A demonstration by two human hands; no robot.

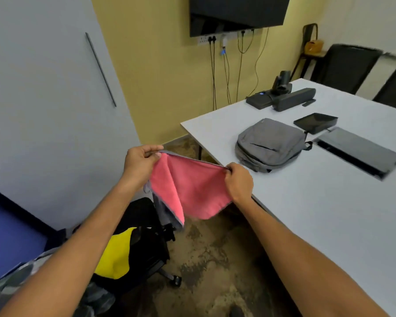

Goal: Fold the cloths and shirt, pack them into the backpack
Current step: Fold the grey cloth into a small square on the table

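Above the floor, off the table's (306,202) near corner, a pink cloth (190,188) with a grey edge is held stretched in the air. Its top corners are pinched by the left hand (140,162) at 9 o'clock and the right hand (238,181) at 3 o'clock. A grey backpack (270,145) is laid flat and zipped on the table, at 1 o'clock from the cloth. A yellow cloth (116,255) is draped on a black chair (146,225) at 7 o'clock.
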